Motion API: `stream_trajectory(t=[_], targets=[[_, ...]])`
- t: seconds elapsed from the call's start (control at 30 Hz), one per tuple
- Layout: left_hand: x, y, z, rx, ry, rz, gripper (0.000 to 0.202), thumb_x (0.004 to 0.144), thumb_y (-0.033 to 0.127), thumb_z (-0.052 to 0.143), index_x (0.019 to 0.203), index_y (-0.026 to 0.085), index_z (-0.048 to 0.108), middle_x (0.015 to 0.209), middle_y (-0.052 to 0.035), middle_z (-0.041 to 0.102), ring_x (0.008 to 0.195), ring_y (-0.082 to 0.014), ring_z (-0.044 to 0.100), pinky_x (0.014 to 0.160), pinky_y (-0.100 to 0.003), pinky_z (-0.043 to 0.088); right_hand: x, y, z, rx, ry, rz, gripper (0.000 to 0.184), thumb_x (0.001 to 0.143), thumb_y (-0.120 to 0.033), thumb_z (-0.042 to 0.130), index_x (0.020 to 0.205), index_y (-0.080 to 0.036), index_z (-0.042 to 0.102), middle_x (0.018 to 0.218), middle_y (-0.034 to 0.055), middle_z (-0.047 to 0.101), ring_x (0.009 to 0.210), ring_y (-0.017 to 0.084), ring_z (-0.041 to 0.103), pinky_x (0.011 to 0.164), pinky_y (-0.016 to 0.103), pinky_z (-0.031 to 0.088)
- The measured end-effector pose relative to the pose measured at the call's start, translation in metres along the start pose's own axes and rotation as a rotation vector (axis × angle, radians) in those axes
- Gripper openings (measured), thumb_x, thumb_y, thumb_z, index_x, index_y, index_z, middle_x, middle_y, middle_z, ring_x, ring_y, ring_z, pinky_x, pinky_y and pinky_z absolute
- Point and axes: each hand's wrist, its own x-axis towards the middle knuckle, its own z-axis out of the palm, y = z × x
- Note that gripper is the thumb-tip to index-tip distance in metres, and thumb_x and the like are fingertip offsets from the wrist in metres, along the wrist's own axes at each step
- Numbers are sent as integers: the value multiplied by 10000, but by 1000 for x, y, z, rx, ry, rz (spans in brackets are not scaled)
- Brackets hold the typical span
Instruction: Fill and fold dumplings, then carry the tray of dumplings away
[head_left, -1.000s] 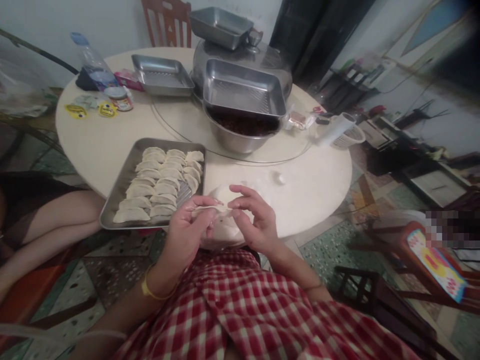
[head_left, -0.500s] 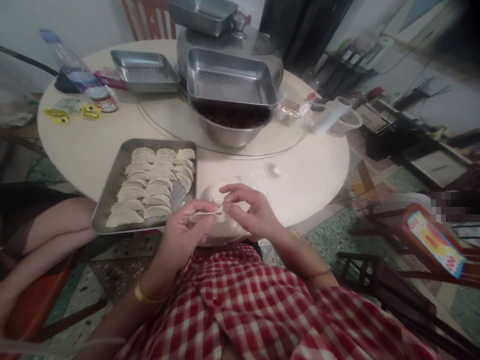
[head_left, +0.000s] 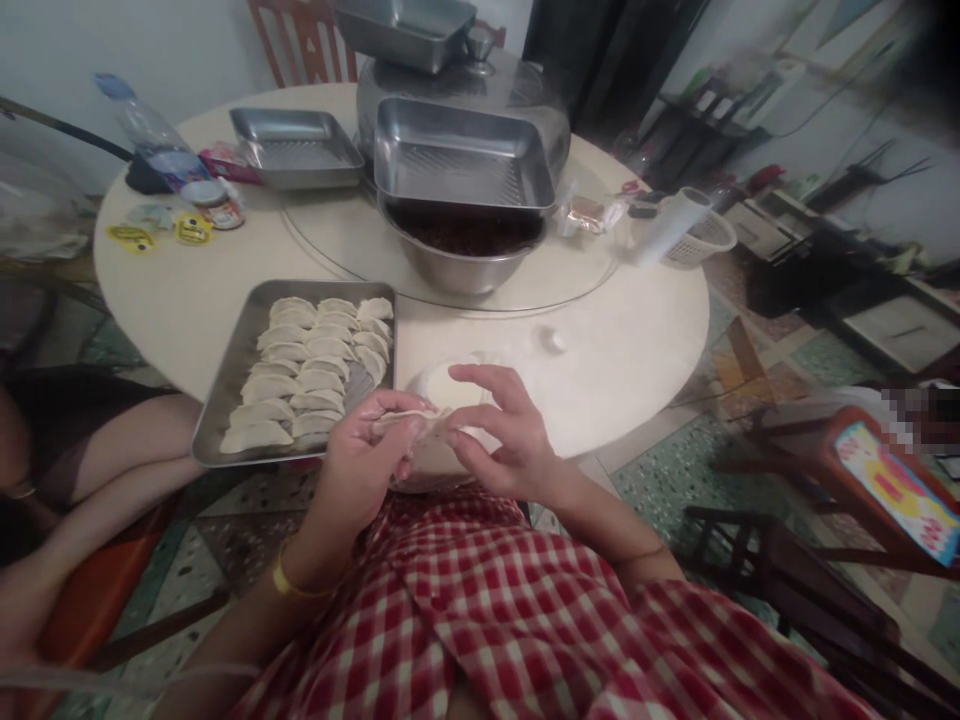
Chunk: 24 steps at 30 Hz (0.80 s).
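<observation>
A pale dumpling (head_left: 430, 421) is in my left hand (head_left: 367, 440), pinched along its upper edge between thumb and fingers. My right hand (head_left: 506, 430) meets the dumpling's right end with thumb and a fingertip, its index finger raised. Beneath both hands lie round dough wrappers (head_left: 442, 380) on something whitish at the table edge, mostly covered by the hands. Left of them a metal tray (head_left: 225, 385) holds rows of folded dumplings (head_left: 274, 385). A small white lump (head_left: 553, 341) sits on the table to the right.
Behind stands a steel bowl of dark filling (head_left: 461, 270), with an empty metal tray (head_left: 465, 160) resting over it. Another tray (head_left: 300, 150), a plastic bottle (head_left: 154, 140) and a jar (head_left: 214, 203) are at the back left. A seated person's legs (head_left: 135, 450) show at left.
My right fingers have shifted slightly and spread a little more at the dumpling's end. The dumpling stays in my left hand. The view has turned slightly left.
</observation>
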Motion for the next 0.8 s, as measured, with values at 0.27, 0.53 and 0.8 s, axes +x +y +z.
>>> stream_trajectory(t=[0.27, 0.53, 0.8], targets=[[0, -5, 0, 8, -4, 4, 147, 733, 304, 706, 803, 192, 642, 481, 53, 484, 388, -81, 418, 367, -181, 318, -2, 4, 5, -29, -78, 111, 91, 866, -264, 582, 946, -240, 617, 1312, 93, 559, 1171, 248, 530, 978, 476, 456], [-2, -8, -2, 77, -82, 12, 231, 734, 320, 727, 905, 195, 637, 619, 32, 588, 431, -74, 469, 397, -177, 381, -1, 2, 5, -50, -52, 98, 27, 876, -242, 568, 883, -235, 594, 1266, 97, 586, 1140, 237, 552, 949, 460, 476], [-2, -5, -1, 72, -74, 36, 232, 726, 316, 732, 897, 190, 638, 666, 18, 617, 437, -75, 479, 404, -185, 401, 1, 1, 3, 1, -56, 106, 45, 872, -257, 605, 877, -215, 592, 1245, 122, 590, 1150, 220, 558, 948, 435, 496]])
